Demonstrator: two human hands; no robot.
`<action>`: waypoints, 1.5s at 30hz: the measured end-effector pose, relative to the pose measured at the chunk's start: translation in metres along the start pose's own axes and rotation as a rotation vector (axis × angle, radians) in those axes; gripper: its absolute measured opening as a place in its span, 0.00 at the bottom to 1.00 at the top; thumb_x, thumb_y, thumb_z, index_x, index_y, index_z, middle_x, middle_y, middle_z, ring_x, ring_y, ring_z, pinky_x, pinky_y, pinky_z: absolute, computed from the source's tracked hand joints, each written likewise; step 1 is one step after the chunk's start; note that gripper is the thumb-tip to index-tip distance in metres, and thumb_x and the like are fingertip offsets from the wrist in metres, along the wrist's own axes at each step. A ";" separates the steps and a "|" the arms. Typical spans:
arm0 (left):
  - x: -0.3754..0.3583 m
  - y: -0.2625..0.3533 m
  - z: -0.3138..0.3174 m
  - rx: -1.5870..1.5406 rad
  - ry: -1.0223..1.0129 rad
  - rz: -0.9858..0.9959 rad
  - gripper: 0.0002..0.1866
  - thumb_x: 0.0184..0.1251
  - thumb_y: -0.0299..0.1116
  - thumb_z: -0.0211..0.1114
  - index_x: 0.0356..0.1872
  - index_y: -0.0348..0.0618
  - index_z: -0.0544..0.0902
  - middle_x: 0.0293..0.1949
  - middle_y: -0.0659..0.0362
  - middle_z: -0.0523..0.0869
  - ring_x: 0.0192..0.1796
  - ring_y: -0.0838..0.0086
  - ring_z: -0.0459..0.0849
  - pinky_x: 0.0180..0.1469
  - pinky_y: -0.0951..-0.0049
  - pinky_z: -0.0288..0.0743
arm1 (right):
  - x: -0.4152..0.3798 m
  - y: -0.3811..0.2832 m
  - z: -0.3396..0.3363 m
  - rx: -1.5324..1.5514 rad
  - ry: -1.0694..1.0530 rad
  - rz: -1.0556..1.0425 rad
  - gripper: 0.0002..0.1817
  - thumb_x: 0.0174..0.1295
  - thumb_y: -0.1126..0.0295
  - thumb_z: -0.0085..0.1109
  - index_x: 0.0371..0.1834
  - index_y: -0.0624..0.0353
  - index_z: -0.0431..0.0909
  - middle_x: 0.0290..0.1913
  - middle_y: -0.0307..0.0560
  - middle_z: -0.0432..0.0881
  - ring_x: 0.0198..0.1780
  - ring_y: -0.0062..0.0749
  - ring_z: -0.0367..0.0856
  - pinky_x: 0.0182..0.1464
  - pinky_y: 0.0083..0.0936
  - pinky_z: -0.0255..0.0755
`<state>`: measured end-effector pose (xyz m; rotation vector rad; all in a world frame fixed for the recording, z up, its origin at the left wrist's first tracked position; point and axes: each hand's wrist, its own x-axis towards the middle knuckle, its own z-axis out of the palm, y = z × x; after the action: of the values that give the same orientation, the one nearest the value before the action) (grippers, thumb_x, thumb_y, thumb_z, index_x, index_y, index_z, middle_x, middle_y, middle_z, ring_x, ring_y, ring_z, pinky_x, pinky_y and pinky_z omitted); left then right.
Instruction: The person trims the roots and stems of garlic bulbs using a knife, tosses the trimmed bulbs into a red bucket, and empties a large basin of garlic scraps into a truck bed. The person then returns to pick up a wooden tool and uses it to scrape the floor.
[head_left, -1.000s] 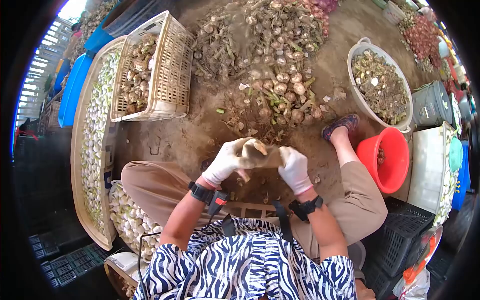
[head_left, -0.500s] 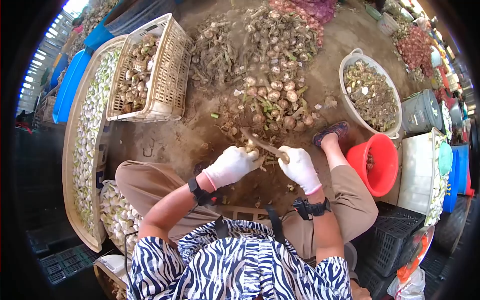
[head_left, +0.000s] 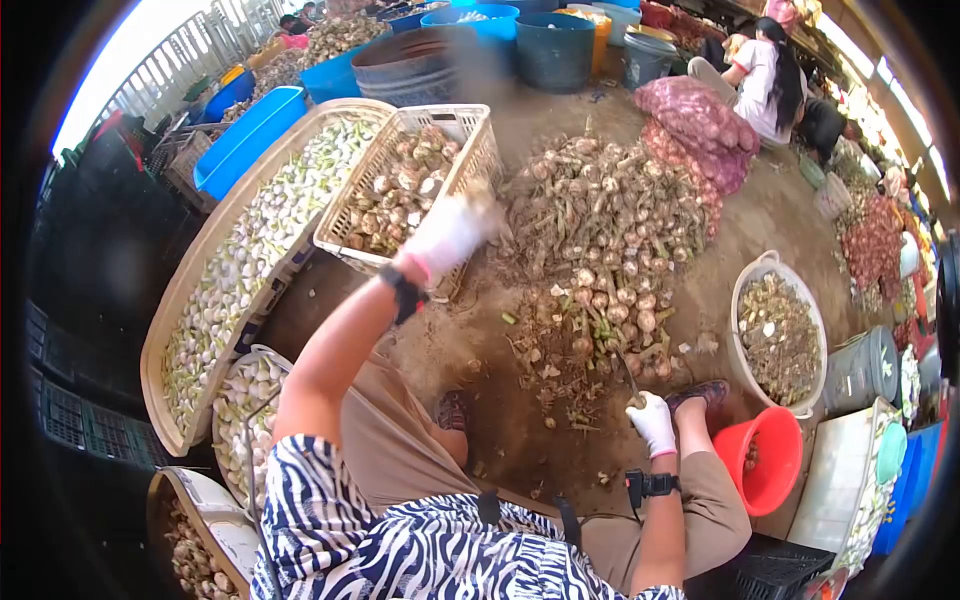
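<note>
My left hand, in a white glove, is raised beside the right wall of the cream crate, which holds garlic bulbs. Motion smears its fingers, and a tan blur at their tips cannot be made out. Low on the right, my right hand, also gloved, is closed around the handle of a knife, its thin blade pointing up towards the pile. Just beyond the blade lie loose garlic bulbs with stalks on the floor.
A long tub of trimmed garlic curves along the left. To the right stand a white basket of scraps and a red bucket. Net sacks lie behind the pile, near a seated person. Blue tubs line the back.
My left hand has swung from beside the blade up and left to the crate. My right hand has moved right and down, still gripping the knife. The view has tilted up.
</note>
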<state>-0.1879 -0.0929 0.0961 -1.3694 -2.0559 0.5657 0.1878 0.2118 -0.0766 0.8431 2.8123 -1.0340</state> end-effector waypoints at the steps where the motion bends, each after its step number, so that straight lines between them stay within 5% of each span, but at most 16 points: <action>1: -0.004 -0.030 0.031 -0.094 0.051 -0.119 0.18 0.59 0.28 0.60 0.52 0.51 0.81 0.53 0.52 0.81 0.44 0.67 0.84 0.32 0.65 0.76 | -0.001 -0.012 0.001 -0.012 0.007 0.003 0.14 0.51 0.62 0.63 0.37 0.60 0.83 0.36 0.61 0.84 0.42 0.57 0.83 0.45 0.46 0.77; 2: 0.009 -0.047 0.037 0.009 -0.433 -0.289 0.18 0.57 0.28 0.62 0.51 0.44 0.81 0.49 0.51 0.83 0.44 0.66 0.84 0.34 0.63 0.76 | -0.003 -0.030 -0.003 -0.006 0.008 -0.043 0.15 0.51 0.61 0.64 0.37 0.60 0.83 0.36 0.60 0.84 0.42 0.57 0.83 0.45 0.45 0.76; 4: 0.009 -0.058 0.018 -0.046 0.018 -0.270 0.14 0.58 0.28 0.60 0.46 0.38 0.82 0.35 0.52 0.85 0.42 0.63 0.85 0.39 0.62 0.78 | -0.012 -0.045 -0.014 0.012 0.050 -0.064 0.17 0.51 0.59 0.66 0.36 0.60 0.82 0.36 0.61 0.84 0.41 0.57 0.83 0.44 0.45 0.76; 9: 0.000 -0.027 -0.024 -0.441 -0.177 -0.304 0.06 0.57 0.31 0.62 0.29 0.44 0.86 0.31 0.51 0.86 0.37 0.57 0.87 0.42 0.58 0.80 | -0.021 -0.051 0.001 0.001 0.021 0.069 0.19 0.50 0.54 0.67 0.35 0.59 0.81 0.36 0.60 0.84 0.41 0.56 0.83 0.44 0.45 0.76; 15: -0.021 0.033 -0.042 -0.845 -0.149 -0.353 0.08 0.59 0.34 0.62 0.33 0.44 0.86 0.33 0.48 0.87 0.39 0.53 0.87 0.44 0.55 0.80 | -0.008 -0.059 0.092 0.033 -0.124 0.084 0.15 0.49 0.58 0.63 0.36 0.55 0.83 0.39 0.57 0.86 0.43 0.54 0.84 0.47 0.43 0.77; 21: -0.011 0.143 0.057 -0.960 -0.517 -0.096 0.13 0.53 0.36 0.64 0.37 0.41 0.84 0.32 0.46 0.86 0.39 0.48 0.85 0.44 0.53 0.80 | -0.021 -0.073 0.197 -0.098 -0.443 0.052 0.20 0.56 0.56 0.63 0.48 0.56 0.81 0.46 0.59 0.85 0.49 0.55 0.82 0.52 0.44 0.76; 24: -0.004 0.208 0.113 -0.923 -0.661 -0.133 0.27 0.54 0.33 0.62 0.58 0.43 0.77 0.49 0.41 0.84 0.47 0.48 0.85 0.49 0.54 0.80 | -0.028 -0.067 0.223 0.131 -0.332 -0.094 0.31 0.57 0.52 0.64 0.61 0.58 0.74 0.54 0.60 0.81 0.54 0.54 0.80 0.54 0.43 0.75; 26: 0.000 0.234 0.134 -0.840 -0.836 -0.154 0.42 0.55 0.30 0.63 0.75 0.49 0.61 0.69 0.39 0.68 0.61 0.44 0.79 0.53 0.54 0.80 | -0.028 -0.047 0.207 -0.012 -0.109 0.101 0.37 0.58 0.49 0.63 0.66 0.60 0.70 0.63 0.58 0.76 0.63 0.52 0.75 0.61 0.42 0.72; 27: -0.003 0.240 0.145 -0.838 -0.861 -0.141 0.42 0.55 0.30 0.63 0.75 0.49 0.61 0.69 0.39 0.68 0.61 0.44 0.79 0.53 0.54 0.80 | -0.029 -0.018 0.215 -0.096 0.082 0.196 0.41 0.56 0.55 0.66 0.70 0.62 0.64 0.62 0.63 0.75 0.60 0.53 0.78 0.59 0.43 0.74; 29: -0.007 0.266 0.162 -0.733 -0.910 -0.184 0.50 0.50 0.29 0.70 0.77 0.49 0.55 0.74 0.40 0.61 0.67 0.46 0.74 0.57 0.55 0.79 | -0.027 0.002 0.178 -0.156 -0.026 0.661 0.53 0.50 0.70 0.70 0.78 0.58 0.46 0.60 0.72 0.72 0.50 0.60 0.82 0.50 0.43 0.79; 31: -0.006 0.286 0.182 -0.724 -0.984 -0.240 0.54 0.47 0.27 0.74 0.78 0.51 0.53 0.75 0.43 0.59 0.69 0.45 0.70 0.57 0.56 0.79 | -0.013 0.021 0.183 -0.208 -0.046 0.739 0.47 0.53 0.71 0.67 0.77 0.58 0.52 0.54 0.62 0.75 0.47 0.56 0.83 0.50 0.41 0.80; 33: -0.016 0.316 0.182 -0.725 -0.773 -0.112 0.50 0.49 0.29 0.74 0.76 0.50 0.58 0.75 0.43 0.60 0.68 0.44 0.71 0.55 0.57 0.79 | 0.010 0.012 0.199 -0.246 -0.082 0.727 0.45 0.55 0.74 0.63 0.77 0.57 0.53 0.50 0.59 0.74 0.45 0.56 0.83 0.48 0.42 0.80; 37: -0.024 0.355 0.139 -0.937 -0.797 -0.061 0.36 0.52 0.25 0.63 0.69 0.46 0.69 0.67 0.41 0.67 0.59 0.44 0.76 0.53 0.56 0.79 | 0.054 -0.013 0.217 -0.139 -0.014 0.472 0.42 0.56 0.73 0.63 0.76 0.58 0.56 0.52 0.66 0.72 0.44 0.59 0.82 0.47 0.44 0.79; 41: -0.002 0.375 0.127 -1.636 -0.725 -0.392 0.31 0.51 0.23 0.66 0.62 0.41 0.74 0.60 0.42 0.73 0.56 0.48 0.79 0.57 0.55 0.76 | 0.083 -0.013 0.221 0.142 -0.029 0.498 0.41 0.51 0.74 0.67 0.72 0.60 0.63 0.58 0.69 0.73 0.53 0.60 0.80 0.53 0.41 0.77; 43: 0.010 0.386 0.136 -1.786 -0.743 -0.383 0.31 0.50 0.21 0.65 0.61 0.40 0.75 0.59 0.43 0.75 0.56 0.49 0.79 0.58 0.57 0.76 | 0.074 0.017 0.231 0.494 0.110 0.372 0.36 0.53 0.79 0.66 0.69 0.61 0.67 0.58 0.61 0.77 0.55 0.48 0.81 0.57 0.32 0.75; 45: 0.036 0.391 0.124 -1.945 -0.754 -0.345 0.30 0.50 0.19 0.64 0.60 0.40 0.76 0.57 0.45 0.77 0.56 0.49 0.80 0.58 0.59 0.76 | 0.072 0.015 0.198 0.805 0.152 0.542 0.29 0.58 0.81 0.59 0.67 0.60 0.70 0.53 0.54 0.81 0.51 0.41 0.81 0.57 0.32 0.75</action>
<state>-0.0209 0.0851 -0.2355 -1.4894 -3.3722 -1.8724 0.1034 0.1353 -0.2546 1.6582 1.9724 -2.0364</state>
